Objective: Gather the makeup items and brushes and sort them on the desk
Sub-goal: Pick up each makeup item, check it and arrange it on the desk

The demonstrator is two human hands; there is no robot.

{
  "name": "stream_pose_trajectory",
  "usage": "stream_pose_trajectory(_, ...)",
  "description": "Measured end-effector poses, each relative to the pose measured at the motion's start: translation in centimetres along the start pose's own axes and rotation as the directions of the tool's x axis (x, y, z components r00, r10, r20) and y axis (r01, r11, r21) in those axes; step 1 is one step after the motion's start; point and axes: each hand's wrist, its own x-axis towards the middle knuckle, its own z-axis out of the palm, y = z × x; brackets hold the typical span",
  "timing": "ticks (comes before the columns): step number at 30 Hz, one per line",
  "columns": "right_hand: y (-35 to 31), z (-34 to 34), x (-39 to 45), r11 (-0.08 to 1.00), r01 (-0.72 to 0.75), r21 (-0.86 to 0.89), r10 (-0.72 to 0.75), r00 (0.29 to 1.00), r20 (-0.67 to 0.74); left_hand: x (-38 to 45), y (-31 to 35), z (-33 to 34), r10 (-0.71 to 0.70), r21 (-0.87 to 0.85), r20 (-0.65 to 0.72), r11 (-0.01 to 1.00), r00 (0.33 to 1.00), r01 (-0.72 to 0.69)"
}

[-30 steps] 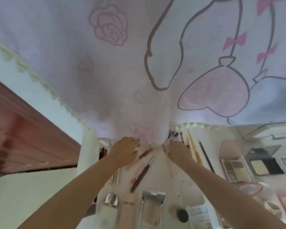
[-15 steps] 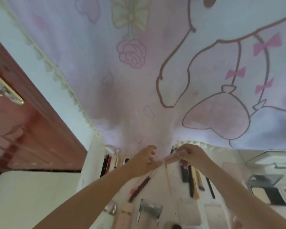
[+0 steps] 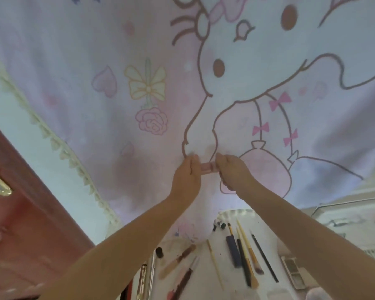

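The head view looks forward over raised arms. Both hands are lifted in front of a pale pink cartoon-printed cloth [image 3: 139, 61] hanging behind the desk. Between them they hold a small pink cylindrical makeup tube [image 3: 207, 167], level and well above the desktop. The left hand [image 3: 187, 176] has its fingers curled round one end, and the right hand [image 3: 232, 174] pinches the other end. It may be a lipstick or a gloss, though blur leaves that unsure.

Judging by its look, the tube is light, stiff and smooth plastic, likely a little slippery. It probably comes apart at the seam between cap and body, so the safe hold is round the body with fingers wrapped firmly. A drop onto the hard desk could crack it.

Below, on the white desk [image 3: 206, 269], lie a thin cream-handled brush [image 3: 214, 264] and a dark blue flat stick [image 3: 233, 251]. Beside them are a wooden-handled brush with a dark tip [image 3: 250, 255] and a slim black pencil [image 3: 264, 257]. A brown-tipped wooden applicator [image 3: 178, 260], a small black cap [image 3: 159, 252] and a grey eyeshadow palette [image 3: 293, 271] lie further out. A reddish wooden door [image 3: 20, 224] stands at the left.

These scattered tools crowd the spot under the hands, and the cloth's hem drapes onto the desk's far edge, so setting the tube down calls for picking a bare gap
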Motion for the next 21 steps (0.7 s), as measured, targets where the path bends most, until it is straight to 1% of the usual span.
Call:
stream_pose_trajectory(2, -0.6, -0.3, -0.2, 0.990, 0.102, -0.097, -0.108, 0.993, -0.056, 0.6, 0.9, 0.1, -0.130, -0.146, 0.038, 0.980, 0.991, 0.134)
stream_pose_trajectory(3, -0.9, -0.4, -0.3, 0.969, 0.162, -0.184, -0.179, 0.981, -0.078, 0.7, 1.4, 0.0, -0.223, -0.225, 0.099, 0.944, 0.970, 0.240)
stream_pose_trajectory(4, -1.1, -0.4, -0.5, 0.934, 0.230, -0.274, -0.263, 0.961, -0.091, 0.7, 2.0, -0.2, -0.302, -0.303, 0.187, 0.888, 0.935, 0.347)
stream_pose_trajectory(5, -1.4, -0.6, -0.7, 0.886, 0.312, -0.342, -0.358, 0.931, -0.077, 0.7, 2.6, -0.6, -0.335, -0.366, 0.276, 0.830, 0.901, 0.421)
stream_pose_trajectory(6, -1.7, -1.1, -0.9, 0.832, 0.398, -0.387, -0.441, 0.897, -0.023, 0.7, 3.0, -1.0, -0.331, -0.408, 0.342, 0.791, 0.879, 0.456)
stream_pose_trajectory(7, -1.9, -1.6, -1.0, 0.783, 0.477, -0.399, -0.502, 0.863, 0.047, 1.0, 3.3, -1.4, -0.317, -0.417, 0.389, 0.776, 0.865, 0.473)
stream_pose_trajectory(8, -2.1, -2.2, -1.1, 0.751, 0.535, -0.388, -0.536, 0.836, 0.116, 1.3, 3.5, -1.9, -0.308, -0.400, 0.422, 0.781, 0.853, 0.480)
stream_pose_trajectory(9, -2.1, -2.9, -0.9, 0.751, 0.557, -0.355, -0.532, 0.829, 0.174, 1.4, 3.8, -2.5, -0.298, -0.370, 0.445, 0.797, 0.844, 0.476)
stream_pose_trajectory(10, -2.2, -3.5, -0.9, 0.775, 0.548, -0.316, -0.505, 0.837, 0.211, 1.4, 4.0, -3.1, -0.275, -0.333, 0.468, 0.826, 0.840, 0.455)
stream_pose_trajectory(11, -2.2, -3.9, -0.8, 0.812, 0.521, -0.262, -0.479, 0.853, 0.210, 1.3, 4.1, -3.6, -0.245, -0.309, 0.496, 0.847, 0.833, 0.433)
stream_pose_trajectory(12, -2.2, -4.2, -0.6, 0.847, 0.480, -0.226, -0.447, 0.875, 0.185, 1.2, 4.2, -3.9, -0.211, -0.291, 0.519, 0.868, 0.829, 0.403)
stream_pose_trajectory(13, -2.1, -4.3, -0.5, 0.898, 0.410, -0.161, -0.389, 0.909, 0.149, 0.8, 4.3, -4.2, -0.178, -0.268, 0.514, 0.896, 0.839, 0.354)
stream_pose_trajectory(14, -2.4, -4.3, -0.6, 0.949, 0.303, -0.087, -0.291, 0.948, 0.127, 0.4, 4.5, -4.4, -0.148, -0.221, 0.478, 0.934, 0.866, 0.282)
stream_pose_trajectory(15, -2.5, -4.3, -0.5, 0.979, 0.201, -0.015, -0.198, 0.972, 0.129, 0.1, 4.6, -4.5, -0.116, -0.154, 0.428, 0.968, 0.896, 0.199)
stream_pose_trajectory(16, -2.6, -4.1, -0.7, 0.990, 0.139, 0.011, -0.138, 0.975, 0.175, -0.3, 4.5, -4.6, -0.077, -0.091, 0.388, 0.989, 0.919, 0.121)
stream_pose_trajectory(18, -2.1, -3.6, -1.3, 0.989, 0.149, -0.007, -0.142, 0.954, 0.265, -1.0, 3.8, -5.0, -0.007, 0.039, 0.371, 0.999, 0.929, -0.008)
stream_pose_trajectory(20, -1.3, -3.0, -2.0, 0.974, 0.228, -0.009, -0.214, 0.929, 0.301, -1.9, 2.7, -5.6, 0.018, 0.186, 0.412, 0.977, 0.911, -0.104)
stream_pose_trajectory(21, -0.8, -2.7, -2.2, 0.956, 0.291, -0.021, -0.271, 0.911, 0.312, -2.4, 2.1, -5.9, 0.014, 0.219, 0.436, 0.968, 0.900, -0.121)
